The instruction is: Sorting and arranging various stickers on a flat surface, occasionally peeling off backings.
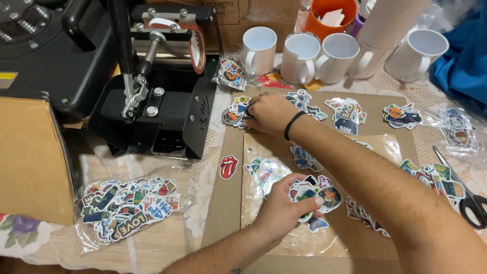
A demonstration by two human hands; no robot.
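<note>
Item: sticker sorting on a cardboard sheet point(223, 213) laid over the table point(167, 238).

Left hand point(284, 210): fingers curled, thumb and forefingers pinching a fanned stack of die-cut stickers point(312, 195) just above a clear plastic sleeve point(253, 203) on the cardboard.

Right hand point(269, 112): arm crossed over the left, palm down, fingertips closed on a small pile of stickers point(234, 110) at the upper left of the cardboard. A dark band sits at the wrist.

Surroundings: further sticker piles lie across the top edge and right side of the cardboard; a lone red lips sticker point(229, 167) lies near its left edge. A bagged lot of stickers point(127, 205) rests at lower left. A black mug press point(162, 96) stands just beside the right hand's pile. White mugs point(304, 56) line the back. Scissors point(464, 195) lie at the right edge.

Risks, as judged:
- The fanned stack is held by a light pinch; a loosened thumb would let stickers slide out and mix with the loose ones beneath.
- The crossed right forearm passes low over the middle piles; a drop of the arm could sweep them together.
- The sleeve looks slick, so stickers set on it may drift.
- The pile by the press could be nudged under its frame.
</note>
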